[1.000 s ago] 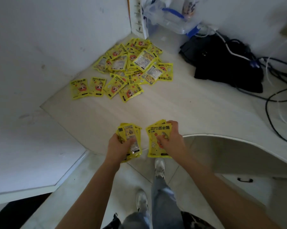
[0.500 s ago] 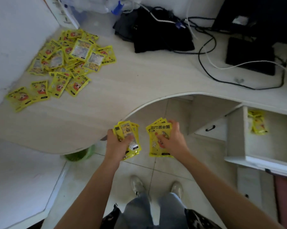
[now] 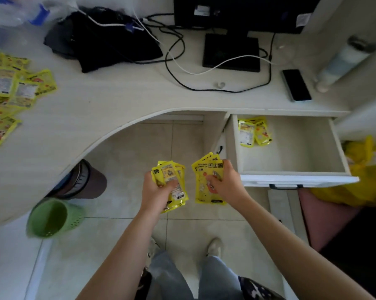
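Note:
My left hand [image 3: 155, 192] grips a stack of yellow packets [image 3: 176, 180] above the tiled floor. My right hand [image 3: 227, 184] grips a second fanned stack of yellow packets [image 3: 204, 176], just left of an open white drawer [image 3: 291, 176]. A few yellow packets [image 3: 254, 132] lie in the drawer's back left corner. A large pile of the same yellow packets [image 3: 11, 92] is spread on the desk at the far left.
The curved white desk [image 3: 117, 100] carries a black bag [image 3: 109, 42], cables, a monitor base [image 3: 231, 53], a phone [image 3: 296, 84] and a bottle [image 3: 345, 59]. Under the desk stand a green basket [image 3: 52, 217] and a dark bin [image 3: 85, 180]. A yellow bag [image 3: 366, 169] lies right of the drawer.
The view has swung right, from the packet pile toward the open drawer. Both hands keep their grip on their stacks and now sit close to the drawer's front left corner.

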`<action>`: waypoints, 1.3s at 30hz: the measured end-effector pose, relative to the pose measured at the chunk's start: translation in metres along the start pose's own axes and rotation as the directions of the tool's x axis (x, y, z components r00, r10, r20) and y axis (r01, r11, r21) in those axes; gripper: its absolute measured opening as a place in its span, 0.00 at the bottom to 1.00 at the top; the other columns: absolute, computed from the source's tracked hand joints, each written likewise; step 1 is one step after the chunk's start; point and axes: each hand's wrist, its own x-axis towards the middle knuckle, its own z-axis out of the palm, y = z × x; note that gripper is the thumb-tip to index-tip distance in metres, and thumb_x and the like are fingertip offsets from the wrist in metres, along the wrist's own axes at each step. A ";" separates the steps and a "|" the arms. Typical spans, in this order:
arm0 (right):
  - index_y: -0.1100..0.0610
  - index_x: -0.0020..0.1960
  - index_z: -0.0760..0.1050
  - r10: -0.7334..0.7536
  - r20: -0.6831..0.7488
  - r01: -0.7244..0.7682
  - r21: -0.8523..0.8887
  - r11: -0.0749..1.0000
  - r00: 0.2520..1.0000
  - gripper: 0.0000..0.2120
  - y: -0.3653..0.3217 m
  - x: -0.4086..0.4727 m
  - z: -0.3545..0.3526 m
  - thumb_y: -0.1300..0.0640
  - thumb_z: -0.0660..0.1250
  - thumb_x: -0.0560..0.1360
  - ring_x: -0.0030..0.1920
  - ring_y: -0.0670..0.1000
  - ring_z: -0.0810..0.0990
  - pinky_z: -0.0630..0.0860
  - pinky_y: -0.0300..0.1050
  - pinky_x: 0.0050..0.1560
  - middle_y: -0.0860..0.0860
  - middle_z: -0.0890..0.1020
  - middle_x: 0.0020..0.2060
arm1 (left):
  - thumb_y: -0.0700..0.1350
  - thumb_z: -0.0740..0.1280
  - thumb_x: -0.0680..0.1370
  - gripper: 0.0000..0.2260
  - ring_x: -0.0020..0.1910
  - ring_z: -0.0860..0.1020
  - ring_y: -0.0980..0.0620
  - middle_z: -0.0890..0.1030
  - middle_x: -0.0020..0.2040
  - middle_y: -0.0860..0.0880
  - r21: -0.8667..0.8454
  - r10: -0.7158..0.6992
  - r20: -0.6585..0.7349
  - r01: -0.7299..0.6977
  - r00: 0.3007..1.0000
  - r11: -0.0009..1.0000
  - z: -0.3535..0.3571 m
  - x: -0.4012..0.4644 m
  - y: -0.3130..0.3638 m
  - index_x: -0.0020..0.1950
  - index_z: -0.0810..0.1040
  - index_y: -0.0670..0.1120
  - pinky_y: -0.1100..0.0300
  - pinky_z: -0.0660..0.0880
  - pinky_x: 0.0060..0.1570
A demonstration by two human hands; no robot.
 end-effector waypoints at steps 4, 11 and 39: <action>0.61 0.54 0.66 -0.004 -0.030 0.004 -0.006 1.000 1.000 0.15 0.025 0.005 -0.065 0.59 0.70 0.75 0.39 0.54 0.79 0.83 0.56 0.38 0.56 0.78 0.44 | 0.42 0.76 0.70 0.17 0.44 0.82 0.51 0.81 0.47 0.50 0.011 -0.005 0.021 0.005 1.000 1.000 0.069 -0.013 0.004 0.52 0.72 0.50 0.49 0.80 0.45; 0.58 0.51 0.64 -0.004 -0.094 0.000 -0.033 0.999 0.996 0.14 0.057 0.023 -0.150 0.58 0.70 0.75 0.40 0.55 0.80 0.83 0.51 0.35 0.56 0.79 0.46 | 0.42 0.76 0.69 0.18 0.44 0.82 0.51 0.82 0.48 0.50 0.044 0.013 0.050 -0.015 0.999 0.999 0.157 -0.019 0.023 0.54 0.73 0.49 0.51 0.80 0.46; 0.59 0.62 0.66 0.214 -0.128 -0.220 -0.038 0.975 0.968 0.21 0.077 0.205 -0.273 0.55 0.70 0.75 0.42 0.50 0.76 0.72 0.37 0.29 0.51 0.75 0.49 | 0.44 0.75 0.68 0.20 0.45 0.80 0.46 0.80 0.48 0.49 0.227 -0.130 0.121 0.100 0.984 0.969 0.353 0.099 0.086 0.54 0.69 0.51 0.42 0.80 0.46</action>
